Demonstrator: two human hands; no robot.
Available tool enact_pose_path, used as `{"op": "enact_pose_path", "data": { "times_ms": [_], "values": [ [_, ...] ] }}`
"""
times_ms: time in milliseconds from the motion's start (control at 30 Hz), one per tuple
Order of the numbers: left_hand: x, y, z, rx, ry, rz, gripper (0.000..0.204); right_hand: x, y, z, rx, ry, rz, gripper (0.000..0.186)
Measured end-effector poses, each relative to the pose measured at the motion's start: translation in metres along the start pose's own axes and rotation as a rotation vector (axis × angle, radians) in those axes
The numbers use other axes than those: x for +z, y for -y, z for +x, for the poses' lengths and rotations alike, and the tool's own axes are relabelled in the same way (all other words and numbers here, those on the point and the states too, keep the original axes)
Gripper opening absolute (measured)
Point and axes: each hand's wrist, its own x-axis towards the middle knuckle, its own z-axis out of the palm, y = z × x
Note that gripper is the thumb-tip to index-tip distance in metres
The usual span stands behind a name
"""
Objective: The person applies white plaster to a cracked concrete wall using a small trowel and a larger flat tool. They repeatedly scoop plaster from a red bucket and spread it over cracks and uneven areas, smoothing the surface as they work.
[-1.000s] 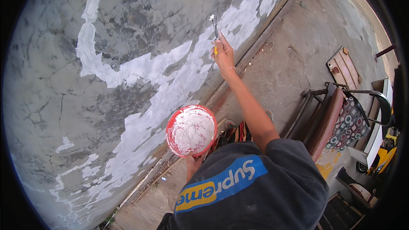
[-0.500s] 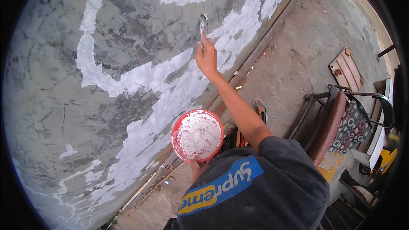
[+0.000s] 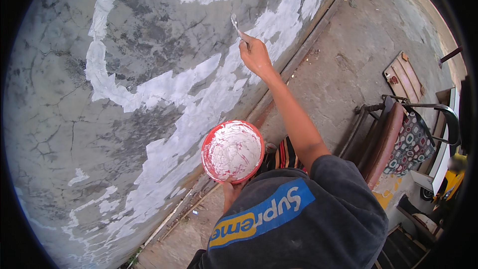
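- Right hand (image 3: 255,55): I see it raised against the grey wall (image 3: 59,119), fingers wrapped around the handle of a putty knife (image 3: 235,24); the blade points up and left, its tip at or just off the plaster, contact too fine for me to tell
- Left hand (image 3: 232,192): I see it low and close to the body, cupping from beneath a red bowl (image 3: 232,151) smeared with white filler; only the fingers under the rim show
- Step in hand, as I judge it: spreading filler over the cracked wall, the blade now at the upper edge of a white filler patch (image 3: 199,104) that runs diagonally down toward the floor
- Next move, as I judge it: it calls for a flat, pressed stroke along the patch edge, and a dip back to the bowl once the blade runs dry
- Relative position: the knife sits in the right hand, well above and apart from the bowl; the bowl hangs between the wall base and my chest
- Surroundings: concrete floor (image 3: 343,65), a chair with a patterned cushion (image 3: 398,139) to my right, a wooden board (image 3: 404,77) lying flat beyond it
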Motion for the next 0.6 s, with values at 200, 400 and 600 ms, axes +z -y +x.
{"op": "enact_pose_path", "data": {
  "times_ms": [200,400,600],
  "values": [
    [-0.014,0.001,0.006,-0.022,-0.004,-0.051,0.066,-0.001,-0.006,-0.005,-0.038,-0.098,0.103,0.042],
    [-0.038,0.007,0.023,-0.026,-0.023,-0.051,0.065,0.064,0.018,-0.007,-0.063,-0.222,0.062,0.046],
    [-0.031,0.004,0.015,-0.039,-0.022,-0.081,0.064,0.028,0.015,-0.019,0.025,0.059,0.200,0.048]
  ]
}}
